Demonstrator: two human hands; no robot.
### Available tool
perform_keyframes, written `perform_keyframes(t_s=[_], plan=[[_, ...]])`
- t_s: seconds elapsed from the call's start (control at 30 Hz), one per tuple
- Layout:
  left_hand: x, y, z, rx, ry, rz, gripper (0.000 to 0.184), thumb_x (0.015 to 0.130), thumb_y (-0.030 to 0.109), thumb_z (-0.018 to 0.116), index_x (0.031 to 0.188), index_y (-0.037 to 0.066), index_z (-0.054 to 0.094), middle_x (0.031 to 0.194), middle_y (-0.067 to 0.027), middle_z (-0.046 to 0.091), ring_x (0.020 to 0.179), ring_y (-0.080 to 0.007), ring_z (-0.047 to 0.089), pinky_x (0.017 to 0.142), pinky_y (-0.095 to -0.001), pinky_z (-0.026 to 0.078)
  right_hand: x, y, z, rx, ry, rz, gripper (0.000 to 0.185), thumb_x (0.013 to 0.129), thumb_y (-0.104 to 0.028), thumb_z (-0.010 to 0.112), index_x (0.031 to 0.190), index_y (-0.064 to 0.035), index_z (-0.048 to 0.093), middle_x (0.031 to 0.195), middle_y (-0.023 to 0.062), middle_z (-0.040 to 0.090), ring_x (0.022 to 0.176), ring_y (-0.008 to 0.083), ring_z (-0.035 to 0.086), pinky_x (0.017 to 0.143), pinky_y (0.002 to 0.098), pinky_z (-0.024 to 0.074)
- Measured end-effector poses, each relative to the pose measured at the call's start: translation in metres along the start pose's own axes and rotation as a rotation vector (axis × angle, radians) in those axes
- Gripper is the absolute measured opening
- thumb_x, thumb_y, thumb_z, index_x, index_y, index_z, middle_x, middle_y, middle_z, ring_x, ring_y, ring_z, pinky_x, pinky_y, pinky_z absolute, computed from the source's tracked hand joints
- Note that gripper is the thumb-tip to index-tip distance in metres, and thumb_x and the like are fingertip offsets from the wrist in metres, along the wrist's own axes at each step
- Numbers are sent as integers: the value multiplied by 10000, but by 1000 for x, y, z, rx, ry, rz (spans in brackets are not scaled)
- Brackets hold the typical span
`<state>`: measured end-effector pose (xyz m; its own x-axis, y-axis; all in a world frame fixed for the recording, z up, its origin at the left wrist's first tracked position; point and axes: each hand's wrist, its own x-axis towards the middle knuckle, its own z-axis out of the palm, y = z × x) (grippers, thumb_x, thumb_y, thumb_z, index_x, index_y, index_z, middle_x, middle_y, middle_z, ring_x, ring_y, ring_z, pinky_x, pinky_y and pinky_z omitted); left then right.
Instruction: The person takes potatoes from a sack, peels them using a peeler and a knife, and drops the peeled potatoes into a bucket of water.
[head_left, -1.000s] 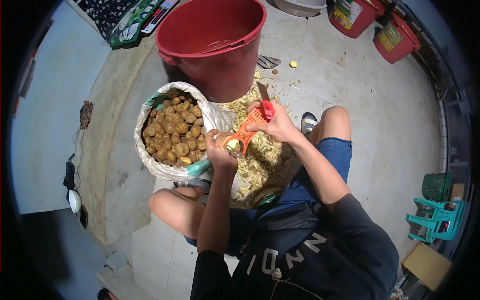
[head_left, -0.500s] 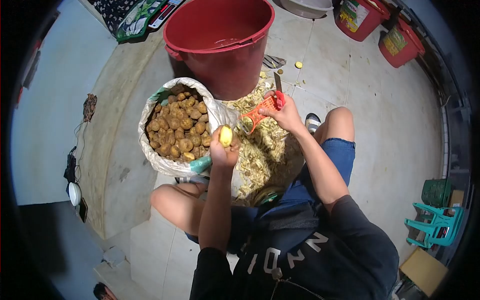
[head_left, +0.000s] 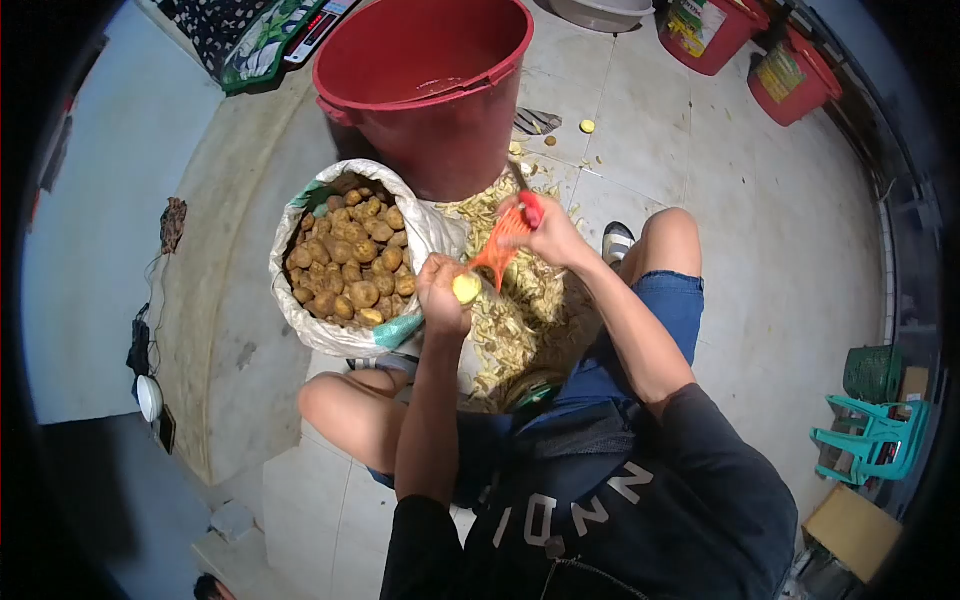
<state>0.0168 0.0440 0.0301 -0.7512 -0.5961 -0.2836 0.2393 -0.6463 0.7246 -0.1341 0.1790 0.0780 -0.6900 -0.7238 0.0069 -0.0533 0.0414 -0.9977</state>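
Note:
My left hand (head_left: 440, 296) is wrapped round a peeled, pale yellow potato (head_left: 466, 289) beside the sack's rim. My right hand (head_left: 555, 240) grips an orange peeler (head_left: 496, 258), whose head is close to the potato; blur hides whether they touch. A knife with a red handle (head_left: 531, 209) is in that same hand, its blade pointing away from me. Unpeeled brown potatoes (head_left: 350, 250) fill the open white sack (head_left: 300, 322) to the left. Below both hands lies a heap of potato peelings (head_left: 510, 335).
A big red tub (head_left: 430, 140) stands behind the sack. On the floor beyond the peelings is a yellow potato piece (head_left: 587, 126). Two red buckets (head_left: 700, 35) and a grey basin (head_left: 602, 12) are at the back. Teal plastic stools (head_left: 875, 440) stand far right.
My right hand has moved left and down, bringing the peeler to the potato. The potato has turned in my left hand. The whole view has shifted slightly.

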Motion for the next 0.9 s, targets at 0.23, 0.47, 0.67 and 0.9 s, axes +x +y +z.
perform_keyframes(t_s=[0.23, 0.47, 0.67, 0.9], plan=[[3, 2, -19, -258, -181, -413, 150, 880, 160, 450, 736, 117, 463, 619, -23, 484, 368, -138, 358, 348, -277, 329, 4, 4, -6, -25, -21, -65, 370, 709, -52, 833, 979, -27, 581, 808, -18, 587, 766, 64, 548, 693, 231, 467], [-6, 4, 0, -254, -53, -411, 141, 880, 177, 434, 745, 138, 445, 526, -35, 404, 333, -151, 311, 319, -268, 234, -1, 4, 5, 6, -83, -77, 373, 717, -84, 837, 997, -19, 599, 844, -8, 620, 767, 78, 576, 696, 250, 481], [0, 3, -5, -200, -45, -363, 148, 856, 120, 453, 709, 113, 439, 610, -31, 444, 420, -151, 399, 364, -283, 332, -3, -3, 8, -66, -105, -66, 382, 707, -89, 848, 997, -21, 610, 819, -28, 601, 773, 71, 557, 703, 244, 463], [1, -7, 6, -101, 205, -112, 161, 861, 88, 452, 702, 113, 459, 663, -33, 471, 501, -134, 468, 394, -258, 368, -1, -4, 4, -19, -136, -86, 400, 697, -99, 853, 1002, -40, 601, 832, -22, 602, 754, 64, 540, 679, 236, 453]])
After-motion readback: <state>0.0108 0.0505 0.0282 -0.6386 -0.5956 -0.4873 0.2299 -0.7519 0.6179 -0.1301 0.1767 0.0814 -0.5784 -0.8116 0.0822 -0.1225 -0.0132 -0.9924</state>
